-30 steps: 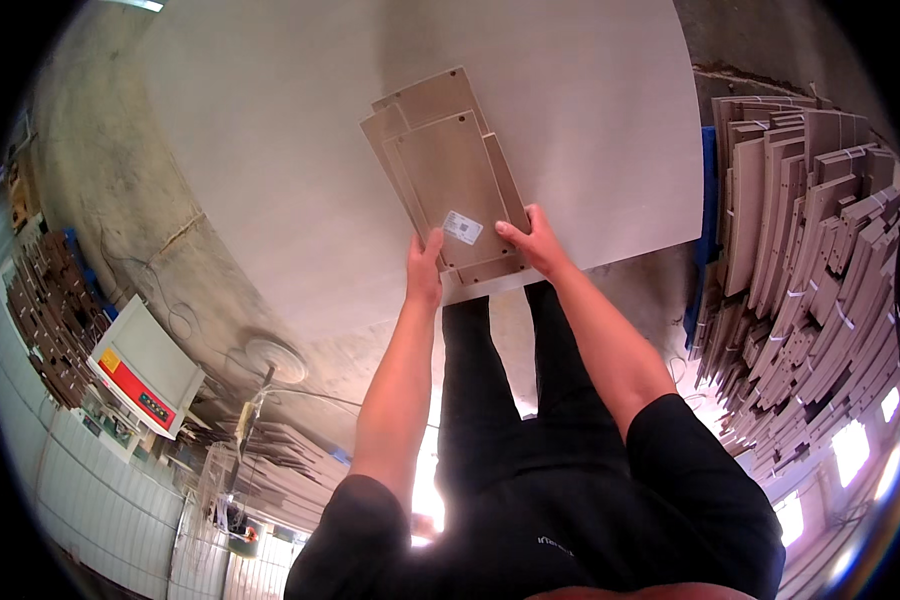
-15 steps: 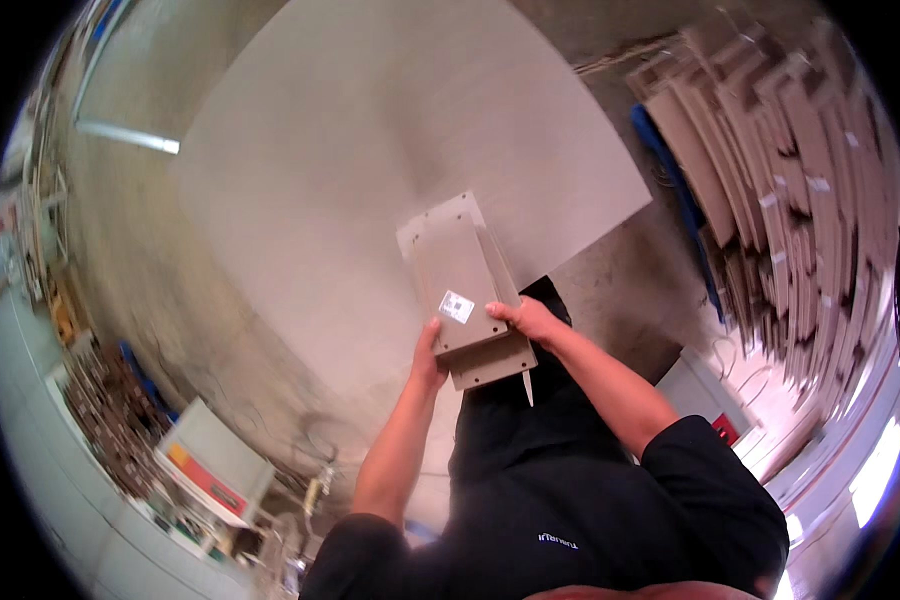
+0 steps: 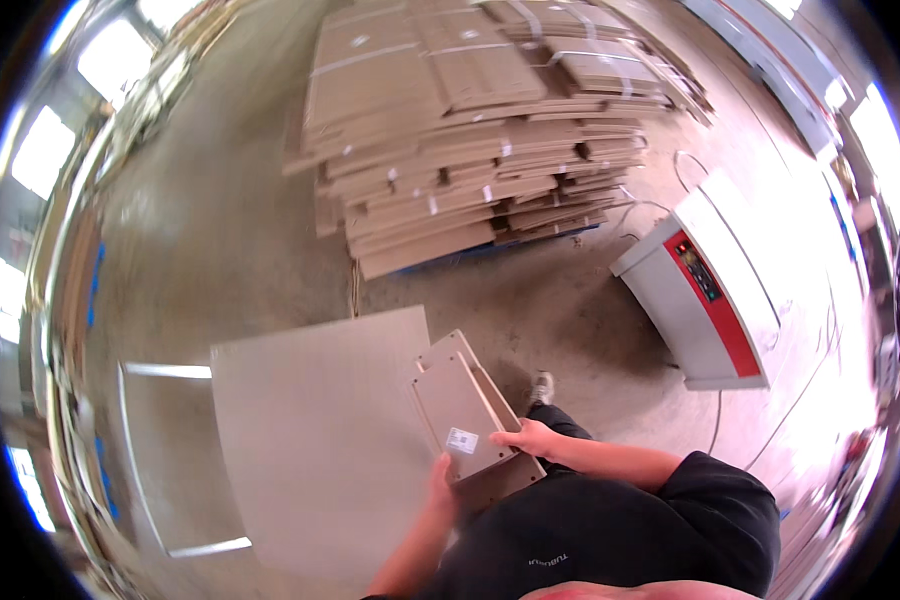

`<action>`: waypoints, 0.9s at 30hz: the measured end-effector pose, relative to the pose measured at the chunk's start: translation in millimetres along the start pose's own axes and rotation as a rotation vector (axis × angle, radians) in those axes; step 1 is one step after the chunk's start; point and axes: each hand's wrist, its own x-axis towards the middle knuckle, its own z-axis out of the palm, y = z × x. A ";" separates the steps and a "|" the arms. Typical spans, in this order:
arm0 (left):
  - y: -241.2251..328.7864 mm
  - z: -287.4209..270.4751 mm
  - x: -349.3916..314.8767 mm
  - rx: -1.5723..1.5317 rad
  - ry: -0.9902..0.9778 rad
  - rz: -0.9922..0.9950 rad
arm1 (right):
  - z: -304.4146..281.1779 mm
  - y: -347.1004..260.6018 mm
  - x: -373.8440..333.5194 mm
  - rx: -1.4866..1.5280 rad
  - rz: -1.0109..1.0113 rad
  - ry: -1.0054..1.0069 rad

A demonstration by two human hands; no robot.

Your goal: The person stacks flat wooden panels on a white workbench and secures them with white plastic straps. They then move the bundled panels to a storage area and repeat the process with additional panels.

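A small stack of flat beige panels (image 3: 450,390) with small round holes along the edges is held in front of my body. The panels are offset from one another, and the top one carries a white printed label (image 3: 462,440). My left hand (image 3: 442,488) grips the left near edge, its thumb on top beside the label. From the right, my right hand (image 3: 530,438) clasps the other side, with the thumb on the top face and the fingers hidden below. To the left and beneath the panels is a large pale flat surface (image 3: 320,430).
Strapped flat cardboard (image 3: 420,70) is piled high ahead on a blue base. At right stands a white machine (image 3: 650,310) with a red control strip, cables trailing over the floor. A metal frame (image 3: 135,460) lies left of the pale surface. My shoe (image 3: 542,388) shows ahead.
The view has swung to the right: the cardboard pile has come to the front, and the white machine now shows fully. Both hands keep hold of the panels.
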 end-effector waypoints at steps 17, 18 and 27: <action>-158.5 521.6 79.6 0.587 -0.477 -0.445 | -386.9 208.4 -178.2 0.802 -0.240 0.504; -170.8 548.9 87.5 0.594 -0.517 -0.486 | -407.8 211.5 -189.7 0.841 -0.231 0.518; -291.4 768.9 148.9 0.909 -0.739 -0.678 | -546.9 277.1 -223.3 1.255 -0.276 0.778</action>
